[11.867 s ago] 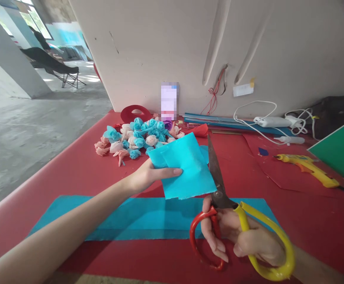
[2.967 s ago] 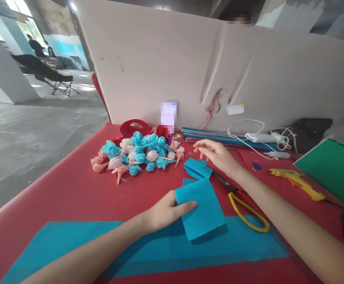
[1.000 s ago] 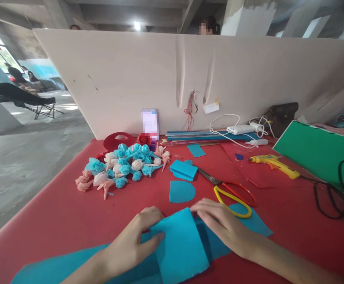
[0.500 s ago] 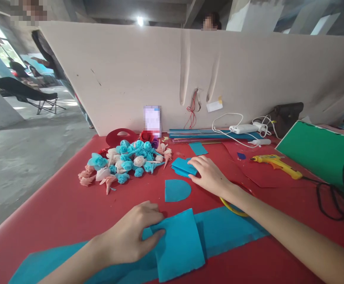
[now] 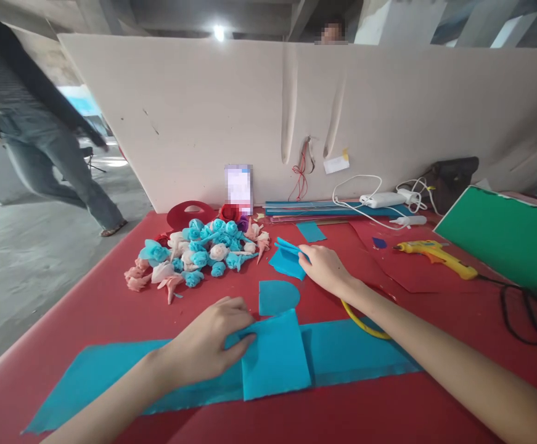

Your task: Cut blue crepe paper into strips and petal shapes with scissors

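Observation:
My left hand [image 5: 215, 340] is closed, pinching the top left corner of a folded blue crepe paper square [image 5: 277, 361] between thumb and fingers. Beneath that square a long blue crepe paper strip [image 5: 358, 351] runs across the red table. My right hand [image 5: 324, 268] is farther off, its fingertips shut on a folded blue paper piece [image 5: 286, 245] tilted up off the table. Another blue piece [image 5: 287, 265] lies just under it. Between the hands rests a blue piece with one rounded end [image 5: 278, 298]. A yellow curved loop [image 5: 364, 327] shows partly beneath my right forearm.
Blue, white and pink paper roses [image 5: 198, 259] are heaped at left. A yellow glue gun [image 5: 437, 258] with a black cord lies at right, near a green board [image 5: 504, 246]. A white panel [image 5: 213, 111] stands behind. A person [image 5: 41, 123] walks past at left.
My right hand has raised the folded paper piece from the one below. My left hand has shifted the square slightly away from me. A walking person has come into view at left.

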`<action>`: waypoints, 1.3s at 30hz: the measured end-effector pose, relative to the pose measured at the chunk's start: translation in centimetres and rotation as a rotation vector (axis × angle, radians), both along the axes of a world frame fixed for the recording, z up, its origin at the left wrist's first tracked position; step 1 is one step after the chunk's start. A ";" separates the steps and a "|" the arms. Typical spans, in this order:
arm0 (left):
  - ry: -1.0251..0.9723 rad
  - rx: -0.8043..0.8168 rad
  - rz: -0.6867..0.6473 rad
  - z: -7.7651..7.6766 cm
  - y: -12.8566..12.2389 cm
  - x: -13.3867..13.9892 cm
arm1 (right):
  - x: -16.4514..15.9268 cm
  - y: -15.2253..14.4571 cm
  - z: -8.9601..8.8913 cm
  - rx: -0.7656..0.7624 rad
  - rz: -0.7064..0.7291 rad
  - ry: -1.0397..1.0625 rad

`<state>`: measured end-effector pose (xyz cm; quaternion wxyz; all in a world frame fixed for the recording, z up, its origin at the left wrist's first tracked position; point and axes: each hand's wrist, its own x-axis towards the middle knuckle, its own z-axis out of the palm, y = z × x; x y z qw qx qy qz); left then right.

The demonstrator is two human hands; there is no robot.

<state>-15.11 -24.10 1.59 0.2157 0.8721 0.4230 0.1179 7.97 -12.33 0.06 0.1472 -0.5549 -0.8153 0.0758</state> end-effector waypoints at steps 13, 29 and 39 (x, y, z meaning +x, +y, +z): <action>0.064 -0.101 0.227 -0.3 6.0 -0.6 | 4.3 0.5 2.3 -0.002 -0.098 0.799; -1.142 -1.078 0.283 0.7 3.3 5.1 | 2.6 -7.2 3.9 -0.222 0.217 0.738; -1.224 -1.020 0.545 -0.2 0.0 5.0 | 2.7 -9.0 2.1 -0.165 0.277 0.693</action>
